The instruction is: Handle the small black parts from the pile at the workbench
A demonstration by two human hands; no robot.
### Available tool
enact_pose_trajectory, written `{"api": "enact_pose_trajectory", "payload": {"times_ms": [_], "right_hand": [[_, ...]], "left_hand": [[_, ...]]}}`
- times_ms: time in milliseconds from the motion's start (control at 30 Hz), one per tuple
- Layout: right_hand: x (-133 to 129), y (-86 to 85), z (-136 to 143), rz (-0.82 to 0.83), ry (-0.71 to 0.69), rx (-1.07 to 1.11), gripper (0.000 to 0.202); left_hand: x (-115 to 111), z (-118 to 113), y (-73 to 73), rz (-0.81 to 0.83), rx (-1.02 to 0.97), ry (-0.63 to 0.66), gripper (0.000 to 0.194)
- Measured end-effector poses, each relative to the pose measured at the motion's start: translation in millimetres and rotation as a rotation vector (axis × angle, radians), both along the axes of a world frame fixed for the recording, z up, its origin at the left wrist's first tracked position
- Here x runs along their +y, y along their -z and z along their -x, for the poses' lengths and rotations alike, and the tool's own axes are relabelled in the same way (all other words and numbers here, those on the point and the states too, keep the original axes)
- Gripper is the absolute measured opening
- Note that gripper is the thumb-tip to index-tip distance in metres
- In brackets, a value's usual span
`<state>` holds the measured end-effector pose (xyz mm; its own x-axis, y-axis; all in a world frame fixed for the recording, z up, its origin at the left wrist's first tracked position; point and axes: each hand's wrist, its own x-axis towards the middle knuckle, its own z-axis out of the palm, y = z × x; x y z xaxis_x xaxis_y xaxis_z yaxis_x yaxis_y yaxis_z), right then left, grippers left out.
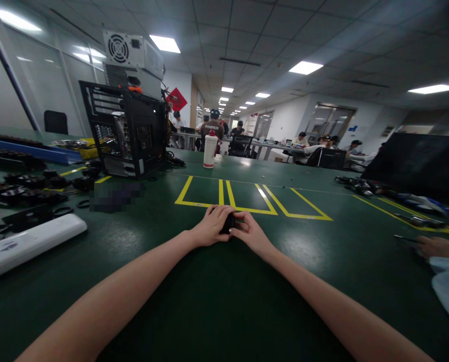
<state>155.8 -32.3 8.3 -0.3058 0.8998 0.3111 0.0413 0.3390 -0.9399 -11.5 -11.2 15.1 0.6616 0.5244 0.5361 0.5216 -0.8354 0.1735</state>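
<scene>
Between my two hands, at the middle of the green table (pixel 152 296), is a small black rounded object (pixel 228 223), mostly hidden by fingers. I cannot make out its kind. My left hand (pixel 211 226) wraps over its left side and top. On the other side, the thumb and fingertips of my right hand (pixel 250 230) close on its right edge. Just beyond the hands, yellow tape outlines (pixel 254 212) mark the tabletop.
An open computer case (pixel 145 133) with a power supply (pixel 128 50) above it stands at back left. A white bottle (pixel 209 151) is farther back. Left are a long white bar (pixel 31 244) and dark parts (pixel 28 188). Another person's hand (pixel 441 248) holds something thin at right.
</scene>
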Motion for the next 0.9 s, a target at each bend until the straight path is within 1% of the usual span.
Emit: {"api": "enact_pose_trajectory", "payload": {"times_ms": [167, 300, 400, 467, 600, 800, 900], "right_hand": [[-0.6, -0.3, 1.9, -0.031, 0.053, 0.010, 0.022], [4.3, 1.1, 2.4, -0.040, 0.099, 0.015, 0.025], [6.0, 1.3, 1.2, 0.011, 0.080, -0.007, 0.031], [5.2, 0.6, 0.2, 0.036, 0.051, -0.023, 0.031], [0.3, -1.1, 0.1, 0.011, 0.001, -0.021, 0.030], [0.1, -0.3, 3.9, -0.038, 0.054, 0.011, 0.021], [2.8, -0.4, 3.9, -0.039, 0.074, 0.007, 0.021]], "left_hand": [[0.7, -0.5, 0.2, 0.000, 0.000, -0.008, 0.060], [1.0, -0.6, 0.2, 0.009, 0.005, -0.007, 0.061], [1.2, -0.7, 0.4, 0.011, 0.010, -0.004, 0.062], [1.2, -0.6, 0.6, 0.007, 0.007, -0.005, 0.062], [0.6, -0.1, 0.3, -0.003, 0.005, 0.002, 0.061], [-0.2, -0.3, -0.7, 0.003, -0.002, -0.006, 0.060], [-0.7, 0.0, -1.6, 0.011, 0.003, -0.004, 0.060]]}}
